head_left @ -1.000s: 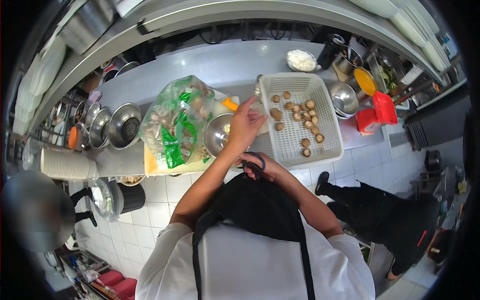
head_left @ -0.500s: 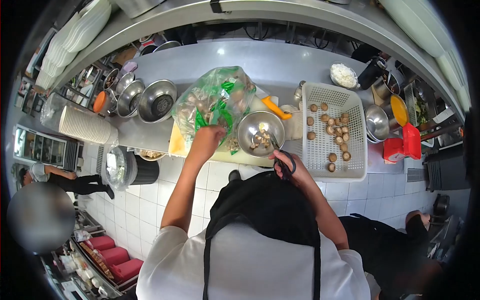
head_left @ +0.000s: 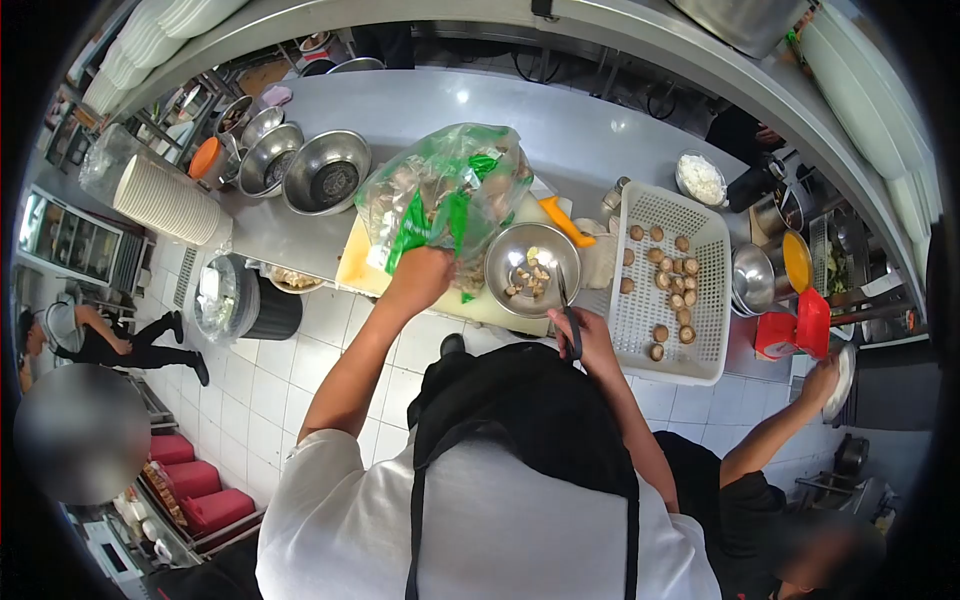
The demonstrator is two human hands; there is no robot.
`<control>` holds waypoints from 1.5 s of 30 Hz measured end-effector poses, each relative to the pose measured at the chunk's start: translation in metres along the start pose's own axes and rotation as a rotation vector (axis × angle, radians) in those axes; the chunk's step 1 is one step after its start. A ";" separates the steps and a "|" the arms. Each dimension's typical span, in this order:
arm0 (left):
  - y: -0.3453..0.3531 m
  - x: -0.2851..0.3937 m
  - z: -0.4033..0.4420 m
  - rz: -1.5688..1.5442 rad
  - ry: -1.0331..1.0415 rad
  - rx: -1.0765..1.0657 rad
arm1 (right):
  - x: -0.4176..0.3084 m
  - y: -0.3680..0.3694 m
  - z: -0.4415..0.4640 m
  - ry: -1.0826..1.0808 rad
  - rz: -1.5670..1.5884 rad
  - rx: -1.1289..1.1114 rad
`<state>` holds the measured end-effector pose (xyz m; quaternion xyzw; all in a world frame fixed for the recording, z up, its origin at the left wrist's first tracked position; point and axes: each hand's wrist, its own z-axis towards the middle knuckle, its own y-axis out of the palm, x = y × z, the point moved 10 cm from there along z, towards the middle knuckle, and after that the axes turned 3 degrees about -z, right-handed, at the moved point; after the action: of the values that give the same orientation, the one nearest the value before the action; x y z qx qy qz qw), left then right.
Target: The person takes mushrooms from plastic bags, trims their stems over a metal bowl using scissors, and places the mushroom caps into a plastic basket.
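My left hand (head_left: pixel 422 278) is closed at the near edge of a clear and green plastic bag (head_left: pixel 405 185) filled with brownish mushrooms; its fingertips are partly hidden. In my right hand (head_left: pixel 592 345) is a pair of dark-handled scissors (head_left: pixel 572 335), with the blades pointing over the rim of a steel bowl (head_left: pixel 497 282). Small pale mushroom pieces (head_left: pixel 527 278) lie in that bowl. The bag and bowl rest on a yellowish cutting board (head_left: pixel 365 258). To the right of my right hand, a white perforated basket (head_left: pixel 635 330) holds several whole mushrooms (head_left: pixel 677 285).
An orange-yellow handle (head_left: pixel 566 222) lies behind the bowl. Steel bowls (head_left: pixel 327 172) and stacked containers (head_left: pixel 165 200) stand left. A white-filled bowl (head_left: pixel 700 180) and a red box (head_left: pixel 790 330) are right. A co-worker's arm (head_left: pixel 775 435) reaches in at right, holding something whitish.
The view has shifted a little. My left hand stays at the bag, and my right hand keeps the scissors at the bowl. A co-worker's arm has come up at the right.
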<state>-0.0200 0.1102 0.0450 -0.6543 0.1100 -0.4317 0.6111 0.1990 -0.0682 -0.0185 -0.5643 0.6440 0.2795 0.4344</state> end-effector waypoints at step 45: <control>0.071 -0.054 0.030 0.137 -0.024 0.104 | -0.017 -0.053 0.002 -0.283 -0.567 0.614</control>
<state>-0.0046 0.1519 -0.0380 -0.6176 0.1246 -0.3863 0.6737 0.2510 -0.0688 0.0023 -0.5195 0.4511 0.0194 0.7255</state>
